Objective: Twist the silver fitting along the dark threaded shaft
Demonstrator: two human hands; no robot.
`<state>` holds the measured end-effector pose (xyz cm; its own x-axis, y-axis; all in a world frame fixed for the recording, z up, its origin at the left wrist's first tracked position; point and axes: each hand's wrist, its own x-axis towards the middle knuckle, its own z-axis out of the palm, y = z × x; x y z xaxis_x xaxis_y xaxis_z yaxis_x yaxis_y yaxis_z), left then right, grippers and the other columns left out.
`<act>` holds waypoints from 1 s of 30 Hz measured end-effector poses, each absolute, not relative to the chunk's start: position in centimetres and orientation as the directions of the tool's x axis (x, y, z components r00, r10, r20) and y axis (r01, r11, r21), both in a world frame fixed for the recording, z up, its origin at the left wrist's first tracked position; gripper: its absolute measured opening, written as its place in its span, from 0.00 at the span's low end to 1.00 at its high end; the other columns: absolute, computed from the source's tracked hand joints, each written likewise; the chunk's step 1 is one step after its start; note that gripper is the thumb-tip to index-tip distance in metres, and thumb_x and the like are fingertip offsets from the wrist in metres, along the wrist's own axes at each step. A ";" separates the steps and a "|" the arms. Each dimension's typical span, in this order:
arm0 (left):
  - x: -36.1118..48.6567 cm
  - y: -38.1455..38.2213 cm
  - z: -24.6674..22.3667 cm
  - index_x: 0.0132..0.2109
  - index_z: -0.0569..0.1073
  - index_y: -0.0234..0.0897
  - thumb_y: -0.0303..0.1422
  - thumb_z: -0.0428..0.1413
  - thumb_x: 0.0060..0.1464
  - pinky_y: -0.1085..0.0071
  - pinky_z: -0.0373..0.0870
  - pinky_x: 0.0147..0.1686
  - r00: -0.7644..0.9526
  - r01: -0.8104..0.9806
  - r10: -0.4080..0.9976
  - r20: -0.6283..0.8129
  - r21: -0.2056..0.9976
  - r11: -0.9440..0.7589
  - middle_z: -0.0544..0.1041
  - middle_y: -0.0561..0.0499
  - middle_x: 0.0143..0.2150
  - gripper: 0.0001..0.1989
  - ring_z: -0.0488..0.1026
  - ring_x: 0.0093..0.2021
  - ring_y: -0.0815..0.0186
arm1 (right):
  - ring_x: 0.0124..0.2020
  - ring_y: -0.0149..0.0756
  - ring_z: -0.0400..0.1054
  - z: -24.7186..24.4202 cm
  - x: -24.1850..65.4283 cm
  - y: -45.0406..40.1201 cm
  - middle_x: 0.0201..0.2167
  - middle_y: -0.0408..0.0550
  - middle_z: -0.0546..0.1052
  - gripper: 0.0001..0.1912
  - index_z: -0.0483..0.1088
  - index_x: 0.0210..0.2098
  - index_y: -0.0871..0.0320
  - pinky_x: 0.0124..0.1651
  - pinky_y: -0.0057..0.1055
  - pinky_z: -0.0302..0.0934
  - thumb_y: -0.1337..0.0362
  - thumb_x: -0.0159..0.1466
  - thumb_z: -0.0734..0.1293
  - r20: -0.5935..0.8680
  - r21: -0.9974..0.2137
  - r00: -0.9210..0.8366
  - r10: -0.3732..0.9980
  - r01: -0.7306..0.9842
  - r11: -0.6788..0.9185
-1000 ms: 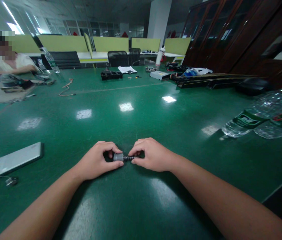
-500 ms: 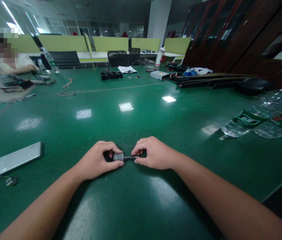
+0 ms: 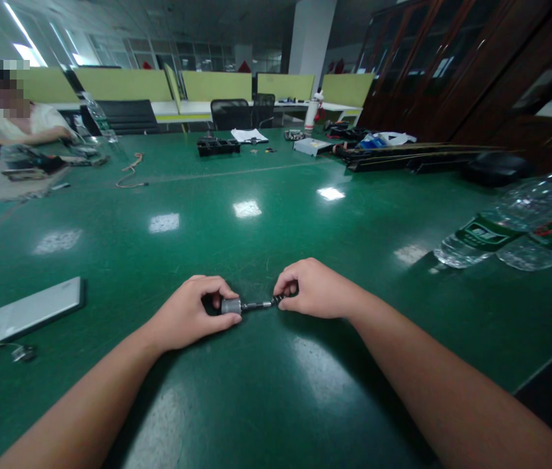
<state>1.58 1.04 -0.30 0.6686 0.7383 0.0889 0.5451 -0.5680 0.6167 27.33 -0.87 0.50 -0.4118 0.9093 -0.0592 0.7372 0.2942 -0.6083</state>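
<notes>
My left hand (image 3: 195, 305) grips a small grey metal cylinder (image 3: 231, 306) between thumb and fingers, just over the green tabletop (image 3: 236, 391). A thin dark rod (image 3: 255, 305) sticks out of the cylinder to the right, with a lighter metal tip. At that tip my right hand (image 3: 311, 290) pinches a small black ridged piece (image 3: 276, 299) that looks like a coil spring. This piece slants up to the right, and part of it is hidden by the fingers. Whether it still touches the tip I cannot tell.
A grey power bank (image 3: 36, 311) with a cable lies at left. Clear plastic bottles (image 3: 488, 231) stand at right. Farther back are a black tray (image 3: 217, 147), papers (image 3: 249, 135) and long dark strips (image 3: 393, 156). Another person (image 3: 26, 127) sits at the far left.
My right hand has moved to the right and slightly up, drawing the black ridged piece along the rod to its tip. More of the rod shows. My left hand stays put.
</notes>
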 end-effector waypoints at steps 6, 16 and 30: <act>1.6 1.0 -0.3 0.38 0.77 0.37 0.38 0.63 0.50 0.69 0.66 0.38 0.666 0.549 0.741 0.086 0.617 -0.564 0.77 0.52 0.32 0.10 0.72 0.32 0.65 | 0.29 0.32 0.71 1.0 27.5 -0.8 0.28 0.44 0.79 0.09 0.80 0.33 0.58 0.32 0.27 0.61 0.71 0.52 0.72 -0.112 -0.618 -0.395 0.912 0.746 0.247; 1.6 1.0 -0.2 0.37 0.76 0.37 0.38 0.63 0.50 0.69 0.65 0.38 0.666 0.543 0.742 0.084 0.627 -0.559 0.76 0.53 0.32 0.10 0.72 0.32 0.66 | 0.29 0.31 0.70 0.6 27.1 -0.9 0.29 0.44 0.79 0.09 0.80 0.35 0.59 0.32 0.26 0.60 0.68 0.53 0.73 -0.119 -0.657 -0.432 0.894 0.710 0.255; 1.8 1.0 -0.4 0.38 0.76 0.36 0.35 0.65 0.48 0.69 0.66 0.38 0.662 0.541 0.744 0.092 0.628 -0.559 0.77 0.52 0.34 0.11 0.73 0.33 0.65 | 0.31 0.30 0.71 -0.4 25.3 -1.5 0.31 0.46 0.79 0.10 0.79 0.40 0.59 0.36 0.26 0.61 0.67 0.57 0.72 0.073 -0.692 -0.497 0.865 0.599 0.403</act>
<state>1.75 1.01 -0.37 0.6623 0.7436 0.0920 0.5408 -0.5594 0.6282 25.35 -1.49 -0.37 -0.4970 0.8647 0.0727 0.5990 0.4025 -0.6922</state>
